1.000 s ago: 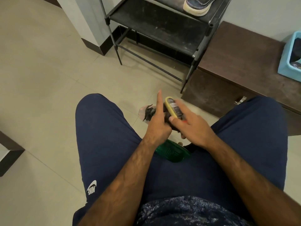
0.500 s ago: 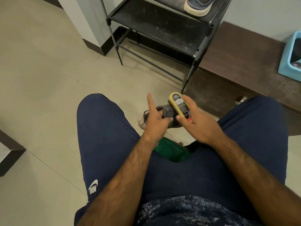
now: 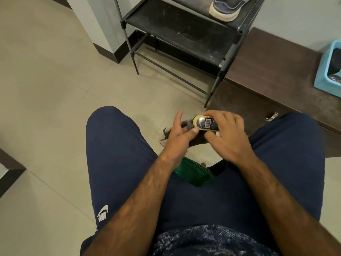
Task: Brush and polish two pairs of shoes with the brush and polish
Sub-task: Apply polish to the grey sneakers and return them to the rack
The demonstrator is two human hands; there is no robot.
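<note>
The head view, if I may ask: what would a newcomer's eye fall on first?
The yellow-rimmed polish container, barcode up, gripped by the right hand at centre, just over a dark shoe that the left hand holds. Next, a green plastic object between the thighs, and a grey sneaker on the black shoe rack at the top.

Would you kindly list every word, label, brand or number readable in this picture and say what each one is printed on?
"NIKE", white with a swoosh, upside down on the navy blue shorts.
Barcode and small print on the yellow-rimmed oval polish container in the right hand: too small to read.
The dark grey shoe in the left hand shows no text.
</note>
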